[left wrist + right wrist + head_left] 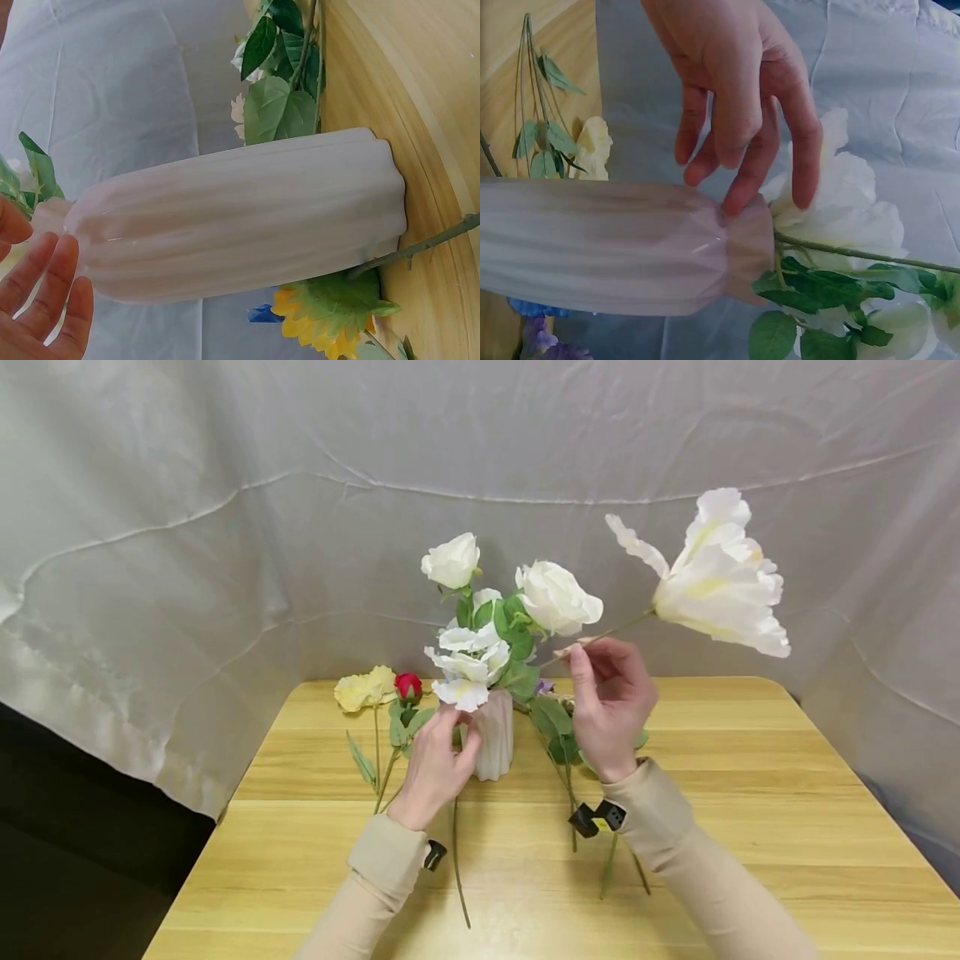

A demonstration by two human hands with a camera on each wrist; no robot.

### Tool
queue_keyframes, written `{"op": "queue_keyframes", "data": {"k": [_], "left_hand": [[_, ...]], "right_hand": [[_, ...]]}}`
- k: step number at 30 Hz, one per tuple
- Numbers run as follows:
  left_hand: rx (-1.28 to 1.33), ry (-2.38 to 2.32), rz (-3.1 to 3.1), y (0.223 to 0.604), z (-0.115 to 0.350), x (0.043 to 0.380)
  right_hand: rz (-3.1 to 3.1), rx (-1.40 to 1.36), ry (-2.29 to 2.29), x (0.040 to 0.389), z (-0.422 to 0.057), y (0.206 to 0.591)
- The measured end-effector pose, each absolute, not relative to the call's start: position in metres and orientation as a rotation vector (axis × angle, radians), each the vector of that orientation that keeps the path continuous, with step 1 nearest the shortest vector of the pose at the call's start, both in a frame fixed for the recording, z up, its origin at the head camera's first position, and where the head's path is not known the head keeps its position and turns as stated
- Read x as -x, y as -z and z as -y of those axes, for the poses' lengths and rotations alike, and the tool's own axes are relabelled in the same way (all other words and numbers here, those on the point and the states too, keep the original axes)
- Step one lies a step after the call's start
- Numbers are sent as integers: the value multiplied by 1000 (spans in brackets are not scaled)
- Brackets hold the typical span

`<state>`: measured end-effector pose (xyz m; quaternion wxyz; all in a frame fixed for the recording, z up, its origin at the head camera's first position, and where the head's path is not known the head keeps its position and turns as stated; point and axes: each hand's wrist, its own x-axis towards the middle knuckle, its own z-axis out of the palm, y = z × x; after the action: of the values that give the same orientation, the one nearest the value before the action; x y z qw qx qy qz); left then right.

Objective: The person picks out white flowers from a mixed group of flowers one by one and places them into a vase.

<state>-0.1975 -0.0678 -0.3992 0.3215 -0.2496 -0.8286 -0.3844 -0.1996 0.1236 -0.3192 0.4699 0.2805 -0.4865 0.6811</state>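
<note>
A pale ribbed vase (492, 737) stands upright, holding white roses (558, 597) and a ruffled white flower (467, 672) among green leaves. My left hand (442, 756) is at its left side. In the right wrist view, the left hand's fingers (740, 199) reach loosely to the vase's neck, one fingertip right at it and another in front of white petals. My right hand (615, 697) pinches the thin stem of a large white flower (720, 581) between thumb and fingers. That blossom tilts up to the right, and its stem slants down toward the vase mouth.
Left of the vase lie yellow flowers (365, 689) and a red rose (408, 686). Leafy stems (552, 718) and a purple flower (544, 687) lie to its right. The left wrist view shows a sunflower (322, 311) beside the vase. A grey curtain (375, 552) hangs behind the wooden table (315, 860).
</note>
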Motion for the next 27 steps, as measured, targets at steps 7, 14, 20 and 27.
{"op": "queue_keyframes", "data": {"k": [7,14,20,27], "left_hand": [[652,1010,2166,399,69,198],[646,1014,2160,399,69,198],[648,1009,2168,399,69,198],[663,1005,2168,398,69,197]], "right_hand": [[1287,-691,-1547,202,-117,326],[1406,-720,-1402,207,-111,332],[1525,-672,-1274,211,-108,340],[1673,-633,-1224,212,-103,351]]}}
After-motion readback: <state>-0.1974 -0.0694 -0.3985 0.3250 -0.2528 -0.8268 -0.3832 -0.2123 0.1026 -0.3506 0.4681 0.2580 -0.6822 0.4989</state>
